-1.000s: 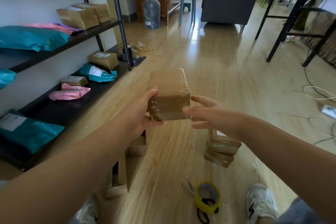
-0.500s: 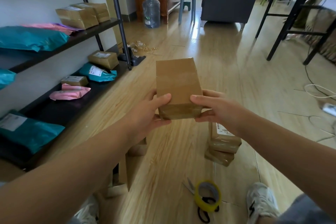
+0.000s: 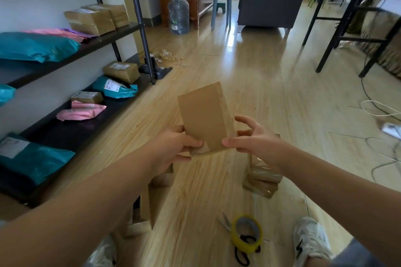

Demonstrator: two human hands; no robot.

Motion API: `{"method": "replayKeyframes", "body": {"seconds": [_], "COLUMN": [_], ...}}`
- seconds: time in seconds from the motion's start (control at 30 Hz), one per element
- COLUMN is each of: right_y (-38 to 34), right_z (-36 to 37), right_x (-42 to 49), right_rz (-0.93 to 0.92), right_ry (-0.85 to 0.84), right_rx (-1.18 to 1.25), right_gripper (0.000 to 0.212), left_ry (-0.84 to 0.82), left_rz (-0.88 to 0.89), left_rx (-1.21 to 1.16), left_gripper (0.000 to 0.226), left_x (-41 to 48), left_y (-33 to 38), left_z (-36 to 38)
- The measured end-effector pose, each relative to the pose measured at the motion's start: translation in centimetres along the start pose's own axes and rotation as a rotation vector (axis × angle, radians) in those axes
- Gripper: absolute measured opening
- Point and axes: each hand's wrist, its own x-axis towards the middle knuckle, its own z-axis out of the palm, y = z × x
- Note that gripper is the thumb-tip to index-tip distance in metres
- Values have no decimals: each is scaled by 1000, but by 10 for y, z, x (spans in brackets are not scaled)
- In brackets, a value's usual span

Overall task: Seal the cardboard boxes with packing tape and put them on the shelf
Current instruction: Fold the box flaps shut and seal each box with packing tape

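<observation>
While the cardboard box (image 3: pixel 204 117) is hanging tilted in mid-air at the centre of the frame, the left hand (image 3: pixel 173 147) is pinching its lower left corner, with the thumb lying on the near face and the fingers tucked behind. The right hand (image 3: pixel 253 138) is gripping the lower right corner, thumb pressing on the front and the other fingers curling beside the right edge. A stack of boxes (image 3: pixel 262 178) is sitting on the floor (image 3: pixel 260 84) at lower right. A yellow tape roll (image 3: pixel 246 233) is lying over scissors (image 3: pixel 243 251) near the bottom. The shelf (image 3: pixel 104 39) is running along the left, carrying parcels.
</observation>
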Motion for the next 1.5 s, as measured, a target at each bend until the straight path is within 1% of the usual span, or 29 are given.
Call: {"method": "replayKeyframes", "body": {"seconds": [0.07,0.1,0.17,0.2,0.23,0.3,0.33,0.37,0.43,0.5,0.53,0.63,0.73,0.83,0.87,0.9,0.93,0.97,1.0,1.03,1.07,1.1,1.17,1.23,1.3,1.4,1.47,1.5], "right_y": [0,0,2,2,2,3,4,4,4,3,3,4,4,5,6,5,3,-1,-6,-10,-14,-15,-14,-10,-8,-6,-6,-6], "right_z": [2,3,4,4,5,7,8,10,11,10,9,6,4,2,2,1,1,0,-2,-6,-10,-14,-21,-21,-15,-12,-14,-16], "right_x": [0,0,0,0,0,-2,-2,-4,-6,-8,-9,-11,-13,-13,-12,-12,-10,-8,-6,-3,-1,1,3,2,2,2,2,2], "right_rz": [-19,-38,-87,-105,-120,-171,-204,-236,-294,-326,-337,-340,-336,-332,-314,-283,-223,-138,-35,73,180,266,375,419,419,378,342,325], "right_ry": [19,30,70,96,123,161,166,158,138,136,136,130,114,100,97,103,119,136,150,156,145,120,48,-46,-117,-125,-106,-92], "right_rx": [-91,-143,-269,-335,-403,-526,-572,-606,-664,-722,-741,-792,-824,-831,-825,-807,-764,-692,-598,-490,-370,-246,-36,85,146,195,195,196], "right_gripper": [97,98,103,103,103,102,103,103,103,103,103,105,105,103,103,102,102,99,92,81,70,65,73,79,75,66,58,55], "left_ry": [35,59,114,137,160,213,238,259,270,256,236,166,108,73,74,77,96,127,180,244,308,352,383,385,388,365,290,238], "left_rz": [-34,-42,-29,-10,7,17,15,6,-27,-43,-45,-53,-52,-50,-44,-33,-17,-2,13,34,75,123,226,323,382,417,382,355], "left_rx": [31,20,-31,-60,-75,-87,-85,-80,-77,-76,-64,52,147,184,187,211,254,304,351,397,437,484,576,645,688,705,641,575], "left_gripper": [33,33,42,50,63,100,112,116,112,96,91,85,61,54,54,59,75,101,123,133,136,136,136,134,133,128,114,100], "left_x": [0,1,1,0,-1,0,1,1,2,2,1,-1,-8,-12,-12,-12,-9,-4,-1,0,1,2,0,-1,-3,-5,-7,-9], "left_y": [0,1,2,4,6,9,11,12,12,11,11,15,19,18,17,16,14,11,9,8,7,7,7,5,1,-3,-2,-1], "left_z": [2,1,-2,-5,-7,-11,-13,-14,-16,-21,-24,-28,-28,-29,-28,-24,-21,-18,-13,-9,-5,-3,4,11,18,21,19,17]}}
